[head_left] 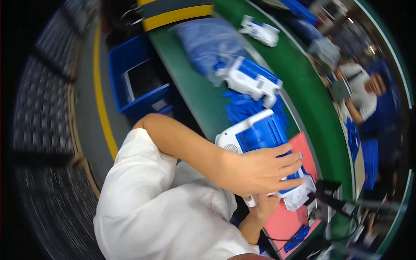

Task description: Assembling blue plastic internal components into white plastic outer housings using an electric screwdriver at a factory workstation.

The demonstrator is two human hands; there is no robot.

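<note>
A blue-and-white plastic housing (255, 134) with a round grille of small holes is held tilted in front of me. My left hand (264, 171) reaches across its blue side, fingers bent over the lower part. Below it, my right hand (265, 207) grips the same housing from the near side; its fingers are mostly hidden. A white plastic part (300, 194) shows just beyond my fingers; I cannot tell whether it belongs to the housing. Farther up the bench lies a similar blue-and-white housing (253, 80), beside a pile of blue strip-like pieces (242, 108).
A pink mat (284, 223) covers part of the green bench (180, 71). A bulging blue plastic bag (208, 41) lies farther along. Another white unit (260, 31) rests on the green belt (299, 82). A blue bin (116, 73) stands left. Across the belt, a person (362, 89) holds a box-like object.
</note>
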